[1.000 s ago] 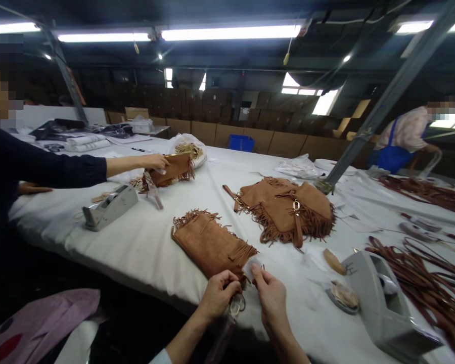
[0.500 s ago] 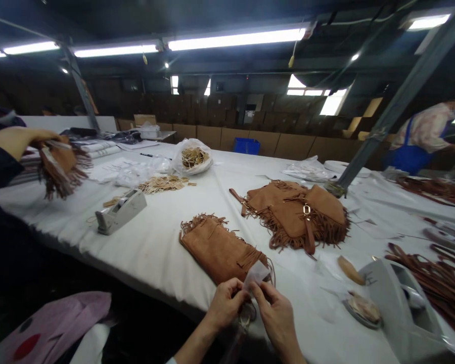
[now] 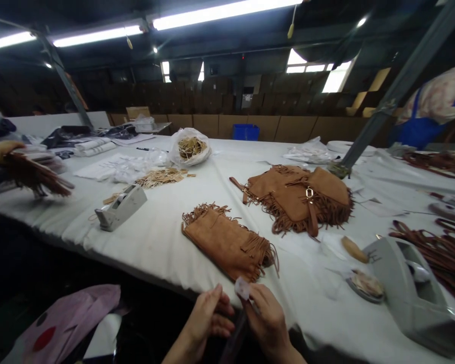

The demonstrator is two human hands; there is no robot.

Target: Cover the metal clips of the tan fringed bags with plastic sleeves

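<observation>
My right hand [image 3: 267, 318] is closed at the table's front edge, pinching a small white piece of paper or tape [image 3: 242, 288] against a dark strap [image 3: 233, 338] that runs down out of view. My left hand [image 3: 207, 321] sits beside it with fingers bent toward the strap; what it grips is hidden. Just beyond both hands a tan fringed suede bag piece [image 3: 227, 242] lies flat on the white table [image 3: 155, 242]. A finished tan fringed bag [image 3: 299, 199] with a buckle strap rests farther back.
A grey tape dispenser [image 3: 409, 293] stands at the right, another grey tape dispenser [image 3: 121, 207] at the left. Brown straps [image 3: 440, 253] pile at the right edge. Paper tags [image 3: 163, 177] and a plastic bag [image 3: 189, 146] lie behind. A co-worker's hand [image 3: 0, 151] holds fringe at far left; another person [image 3: 428, 111] stands at the back right.
My hands dropped lower off the table edge with the white piece and strap. The co-worker at left pulled a fringed piece away from the table's middle toward the far left.
</observation>
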